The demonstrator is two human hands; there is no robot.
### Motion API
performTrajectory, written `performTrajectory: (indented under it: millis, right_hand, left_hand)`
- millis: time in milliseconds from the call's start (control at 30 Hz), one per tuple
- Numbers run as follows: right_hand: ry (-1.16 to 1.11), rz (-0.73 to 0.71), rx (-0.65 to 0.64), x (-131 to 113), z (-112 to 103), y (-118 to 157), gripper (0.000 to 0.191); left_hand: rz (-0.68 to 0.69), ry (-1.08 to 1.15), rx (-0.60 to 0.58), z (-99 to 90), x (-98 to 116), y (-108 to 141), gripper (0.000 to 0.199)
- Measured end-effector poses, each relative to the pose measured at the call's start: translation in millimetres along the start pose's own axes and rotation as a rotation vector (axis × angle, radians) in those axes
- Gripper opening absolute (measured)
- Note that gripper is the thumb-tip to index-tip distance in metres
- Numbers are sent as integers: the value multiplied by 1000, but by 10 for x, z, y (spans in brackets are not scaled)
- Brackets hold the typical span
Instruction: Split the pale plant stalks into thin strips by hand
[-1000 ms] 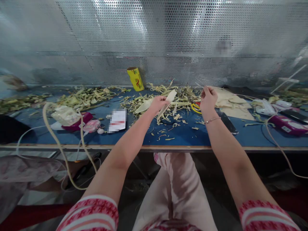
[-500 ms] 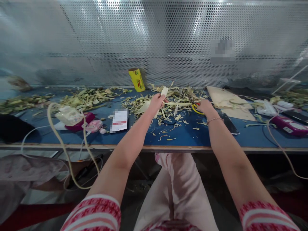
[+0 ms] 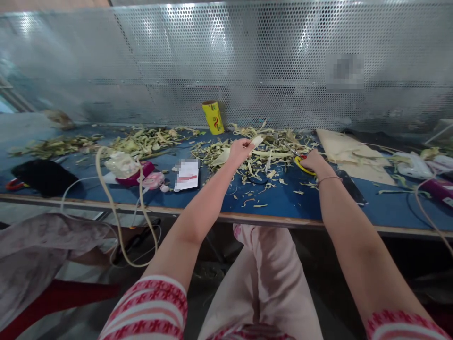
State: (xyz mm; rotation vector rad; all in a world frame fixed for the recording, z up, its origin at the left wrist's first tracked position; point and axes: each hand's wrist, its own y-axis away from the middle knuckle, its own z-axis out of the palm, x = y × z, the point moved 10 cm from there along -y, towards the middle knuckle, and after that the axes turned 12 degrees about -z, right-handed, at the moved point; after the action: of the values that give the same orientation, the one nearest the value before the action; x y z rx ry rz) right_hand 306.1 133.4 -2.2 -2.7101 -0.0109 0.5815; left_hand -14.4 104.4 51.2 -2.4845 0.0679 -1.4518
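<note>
My left hand (image 3: 241, 148) is closed on a pale leaf strip (image 3: 256, 140), which sticks out to the right of its fingers. Scissors with yellow and red handles (image 3: 303, 166) are in my right hand (image 3: 314, 161), whose fingers are wrapped round the handles. The blades point toward a loose heap of pale green leaf scraps (image 3: 219, 159) between and behind my hands. Whether the blades are apart is too small to tell. Small trimmings (image 3: 260, 206) lie on the blue table (image 3: 290, 203) in front of the heap.
A yellow roll (image 3: 213, 118) stands against the perforated metal panel (image 3: 170, 66). To the left are a white card (image 3: 187, 174), a pink case (image 3: 153, 180) and a cable loop. Brown paper (image 3: 339, 146) and a dark phone-like slab (image 3: 350, 188) lie right. A person's clothed leg (image 3: 31, 255) shows lower left.
The whole view has shifted, so the table things appear farther right. In my left hand the strip has tilted from nearly upright to pointing right. The scissors are still in my right hand.
</note>
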Motion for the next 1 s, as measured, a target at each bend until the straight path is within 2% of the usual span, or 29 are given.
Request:
performTrajectory:
  millis: [33, 67, 133, 267, 367, 433, 600, 700, 800, 900, 1000]
  right_hand:
    - [52, 105, -54, 42, -9, 54, 73]
    - [71, 141, -78, 7, -44, 96, 74]
    - [51, 90, -40, -189, -169, 138, 72]
    - [-22, -165, 123, -679, -377, 182, 57]
    - [-86, -379, 161, -1013, -339, 228, 54]
    - [-155, -455, 174, -1156, -281, 268, 52]
    - [-281, -487, 124, -1331, -140, 359, 49]
    - [-255, -567, 51, -1471, -78, 434, 49]
    - [-219, -632, 21, -1584, -48, 497, 48]
    - [-229, -604, -2, -1600, -2, 503, 47]
    - [-250, -579, -14, -1599, 25, 492, 50]
  left_hand:
    - [8, -10, 15, -15, 3, -6, 15]
    - [13, -18, 29, -29, 6, -10, 16]
    - [7, -15, 36, -43, 1, -11, 18]
    - [-18, 14, 31, -57, -12, 3, 20]
    - [-11, 10, 71, -97, -6, 3, 19]
    - [-9, 19, 92, -115, -13, -8, 19]
    - [-26, 58, 104, -144, -21, 1, 24]
    - [-6, 79, 89, -155, 35, 49, 29]
    - [7, 94, 85, -169, 88, 92, 25]
    - [28, 89, 50, -122, 133, 118, 22]
    - [72, 65, -12, -26, 178, 136, 27]
